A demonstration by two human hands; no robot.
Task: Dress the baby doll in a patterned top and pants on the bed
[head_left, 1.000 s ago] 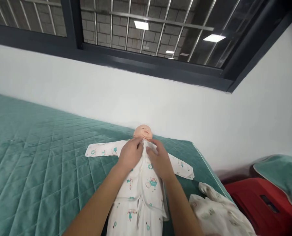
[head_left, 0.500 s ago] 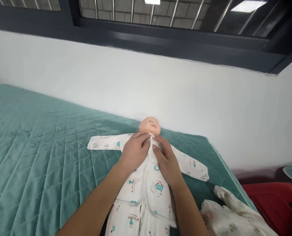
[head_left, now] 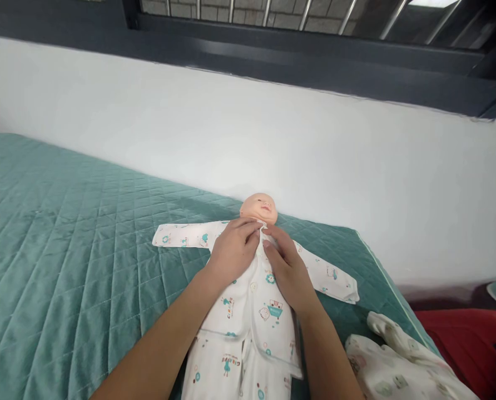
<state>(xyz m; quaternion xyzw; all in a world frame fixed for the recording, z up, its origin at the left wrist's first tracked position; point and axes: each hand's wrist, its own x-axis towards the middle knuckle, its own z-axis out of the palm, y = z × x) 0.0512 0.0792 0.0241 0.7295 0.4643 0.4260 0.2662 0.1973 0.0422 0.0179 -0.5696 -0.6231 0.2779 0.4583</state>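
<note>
A baby doll (head_left: 259,208) lies on its back, dressed in a white printed shirt (head_left: 231,311) and matching pants (head_left: 218,366). The shirt's sleeves are spread out to both sides. At the doll's neck, my left hand (head_left: 235,247) pinches one front edge of the shirt near the collar. Opposite it, my right hand (head_left: 285,264) grips the other front edge, its fingertips close to the left ones. My fingers hide the top of the front opening, so any fastener there cannot be made out. Lower down, a pale button (head_left: 253,287) shows on the front.
A green quilted cover (head_left: 85,266) lies beneath the doll, against a white wall (head_left: 231,133). Crumpled printed cloth (head_left: 402,361) rests at the lower right. Beyond the bed's right edge is a red object (head_left: 469,344). A dark window frame (head_left: 273,50) with bars runs above.
The view has tilted down slightly, with the scene shifting a little right. Both hands stay at the collar, with only slight finger movement.
</note>
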